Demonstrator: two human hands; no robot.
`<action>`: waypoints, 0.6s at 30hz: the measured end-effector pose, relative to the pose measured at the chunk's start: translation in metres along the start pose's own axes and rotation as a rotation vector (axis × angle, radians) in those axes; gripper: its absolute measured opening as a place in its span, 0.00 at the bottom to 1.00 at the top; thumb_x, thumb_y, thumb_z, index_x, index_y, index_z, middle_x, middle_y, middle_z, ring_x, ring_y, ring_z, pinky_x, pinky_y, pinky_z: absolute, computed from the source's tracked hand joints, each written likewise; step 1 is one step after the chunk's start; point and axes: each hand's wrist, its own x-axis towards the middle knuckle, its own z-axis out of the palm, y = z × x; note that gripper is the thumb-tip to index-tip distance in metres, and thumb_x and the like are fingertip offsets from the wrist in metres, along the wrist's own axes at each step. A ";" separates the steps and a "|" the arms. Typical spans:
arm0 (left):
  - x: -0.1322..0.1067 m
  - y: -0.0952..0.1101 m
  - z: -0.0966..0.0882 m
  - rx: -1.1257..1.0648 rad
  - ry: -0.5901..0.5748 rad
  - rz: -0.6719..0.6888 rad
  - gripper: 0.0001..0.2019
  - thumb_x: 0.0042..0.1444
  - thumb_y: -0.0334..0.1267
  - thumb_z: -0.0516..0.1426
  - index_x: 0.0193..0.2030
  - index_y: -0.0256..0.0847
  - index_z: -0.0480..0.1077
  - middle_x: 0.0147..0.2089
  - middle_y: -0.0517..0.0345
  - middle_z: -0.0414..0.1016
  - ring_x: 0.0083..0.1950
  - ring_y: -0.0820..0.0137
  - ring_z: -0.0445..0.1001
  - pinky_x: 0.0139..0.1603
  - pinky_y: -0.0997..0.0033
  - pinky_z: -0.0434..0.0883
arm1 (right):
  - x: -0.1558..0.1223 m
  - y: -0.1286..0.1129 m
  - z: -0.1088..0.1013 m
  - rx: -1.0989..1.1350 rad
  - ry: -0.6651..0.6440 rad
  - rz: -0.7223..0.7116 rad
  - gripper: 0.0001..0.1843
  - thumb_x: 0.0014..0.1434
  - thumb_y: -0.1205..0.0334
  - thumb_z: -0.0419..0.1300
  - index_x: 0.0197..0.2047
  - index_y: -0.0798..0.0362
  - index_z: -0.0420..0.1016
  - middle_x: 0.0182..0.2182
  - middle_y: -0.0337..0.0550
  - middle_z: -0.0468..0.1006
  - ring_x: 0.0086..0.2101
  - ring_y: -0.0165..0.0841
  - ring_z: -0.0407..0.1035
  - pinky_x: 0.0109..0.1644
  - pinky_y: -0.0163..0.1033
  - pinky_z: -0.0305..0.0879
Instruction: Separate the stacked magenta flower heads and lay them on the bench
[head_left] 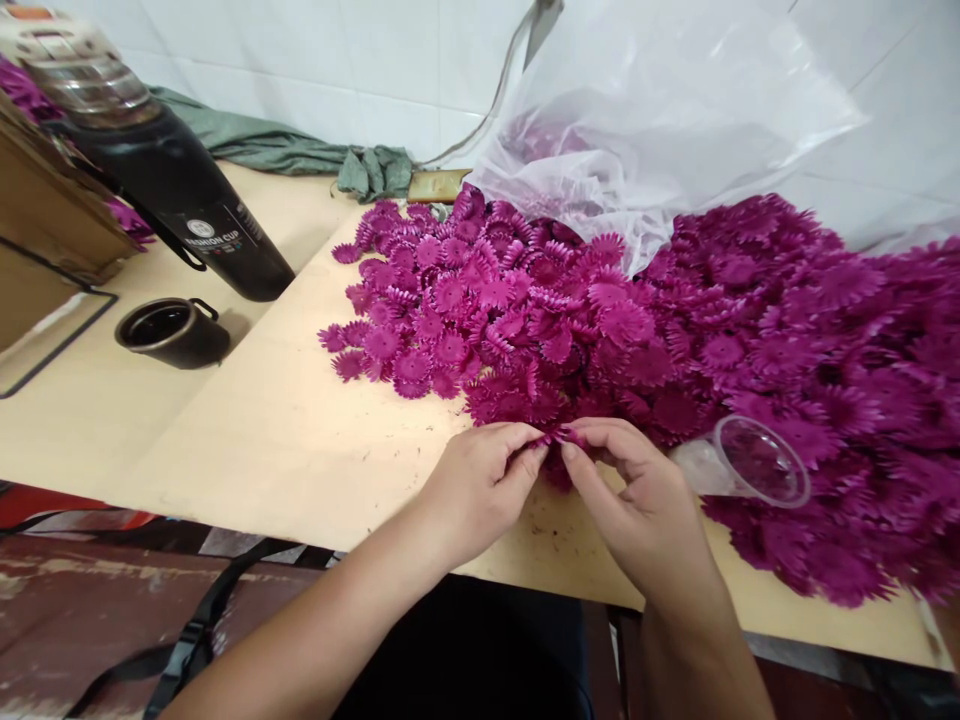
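Note:
My left hand (480, 480) and my right hand (637, 500) meet at the near edge of a big heap of magenta fabric flowers (675, 330) on a pale wooden table (262, 430). Both hands pinch the same magenta flower piece (556, 438) between thumbs and fingertips, fingers curled shut around it. The piece is mostly hidden by my fingers. A clear plastic cup (742, 460) lies on its side in the heap just right of my right hand.
A clear plastic bag (660, 110) with more flowers lies behind the heap. A black flask (172, 180) leans at the left, its black cup lid (169, 330) on the table beside it. A green cloth (300, 150) lies along the white wall. A cardboard box (45, 210) sits at far left.

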 end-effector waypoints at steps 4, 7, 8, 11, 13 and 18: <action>-0.001 0.002 -0.001 0.036 0.038 -0.001 0.10 0.59 0.35 0.49 0.29 0.40 0.67 0.27 0.59 0.70 0.30 0.71 0.67 0.33 0.72 0.61 | -0.001 -0.003 0.000 -0.047 0.085 -0.060 0.05 0.59 0.63 0.58 0.34 0.51 0.74 0.34 0.45 0.75 0.38 0.37 0.69 0.43 0.45 0.68; -0.002 0.005 -0.004 0.040 0.046 -0.002 0.11 0.58 0.35 0.48 0.25 0.40 0.63 0.24 0.62 0.65 0.28 0.72 0.63 0.31 0.72 0.58 | -0.002 -0.003 -0.001 0.030 0.160 -0.036 0.04 0.58 0.63 0.59 0.31 0.50 0.74 0.32 0.43 0.74 0.36 0.35 0.69 0.42 0.42 0.67; -0.002 0.007 -0.005 0.032 0.052 -0.003 0.12 0.58 0.35 0.48 0.24 0.40 0.61 0.23 0.63 0.63 0.27 0.73 0.62 0.30 0.72 0.57 | -0.002 -0.003 -0.001 0.083 0.188 -0.015 0.04 0.57 0.64 0.60 0.31 0.50 0.74 0.32 0.42 0.73 0.36 0.35 0.69 0.41 0.42 0.67; -0.002 0.011 -0.007 -0.013 0.079 -0.001 0.14 0.59 0.36 0.48 0.22 0.41 0.55 0.22 0.65 0.58 0.25 0.75 0.58 0.29 0.73 0.55 | -0.004 -0.001 -0.002 0.285 0.259 0.050 0.02 0.56 0.64 0.62 0.31 0.50 0.76 0.32 0.41 0.74 0.35 0.33 0.69 0.38 0.39 0.68; -0.002 0.011 -0.008 -0.039 0.082 0.010 0.14 0.58 0.36 0.48 0.22 0.41 0.54 0.22 0.65 0.56 0.25 0.75 0.57 0.28 0.73 0.55 | -0.005 -0.001 -0.003 0.415 0.289 0.088 0.01 0.54 0.65 0.64 0.31 0.50 0.77 0.32 0.40 0.74 0.35 0.32 0.69 0.36 0.37 0.67; -0.004 -0.001 -0.024 -0.156 0.231 -0.075 0.10 0.57 0.37 0.49 0.25 0.40 0.61 0.23 0.64 0.61 0.26 0.73 0.61 0.28 0.73 0.59 | -0.003 -0.012 -0.022 0.705 0.536 0.232 0.03 0.53 0.66 0.63 0.31 0.48 0.78 0.31 0.37 0.76 0.31 0.29 0.69 0.35 0.36 0.67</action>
